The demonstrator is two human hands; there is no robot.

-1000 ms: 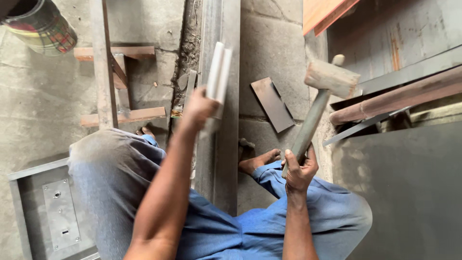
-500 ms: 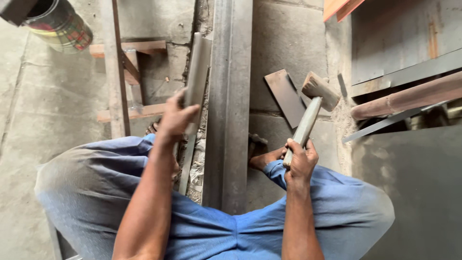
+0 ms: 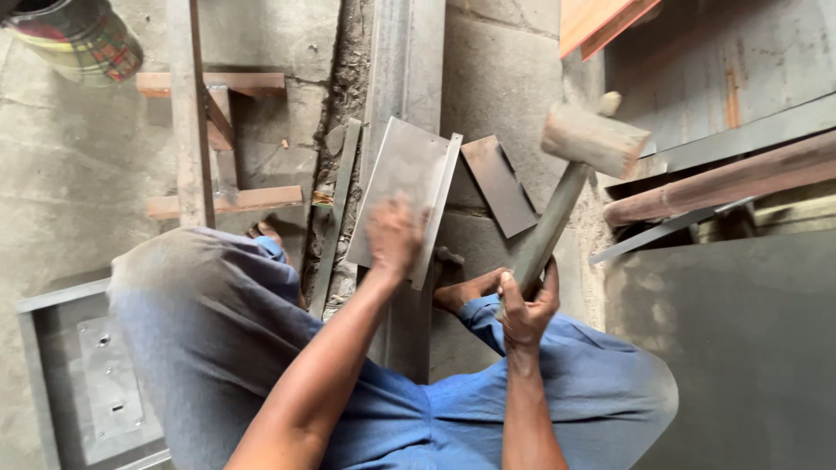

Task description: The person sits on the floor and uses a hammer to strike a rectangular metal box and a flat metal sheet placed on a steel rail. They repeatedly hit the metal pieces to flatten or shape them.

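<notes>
Near the middle of the frame, the left hand point(image 3: 394, 235) is seen blurred, pressed against the lower edge of a bent grey metal sheet point(image 3: 402, 187); whether its fingers are closed around the edge or merely laid on it cannot be told. The sheet is held tilted over a long steel channel point(image 3: 409, 61), which runs from the top of the frame down between the knees. Right of centre, the right hand point(image 3: 525, 305) is wrapped firmly round the handle of a wooden mallet point(image 3: 592, 139), whose thick pale head is raised to the upper right, well apart from the sheet. A small dark metal plate point(image 3: 498, 183) lies on the concrete floor point(image 3: 52, 174) just beside the sheet, between it and the mallet handle. A thin flat bar point(image 3: 335, 218) is seen beside the channel on its left. At the upper left a paint-stained bucket point(image 3: 78, 39) is set, and below it a rough wooden frame point(image 3: 196, 130). In the lower left corner a shallow grey metal tray point(image 3: 35, 365) is found, partly hidden by a knee in blue trousers point(image 3: 209, 331). Along the right side rusty pipes point(image 3: 723, 178) and metal strips are stacked.
</notes>
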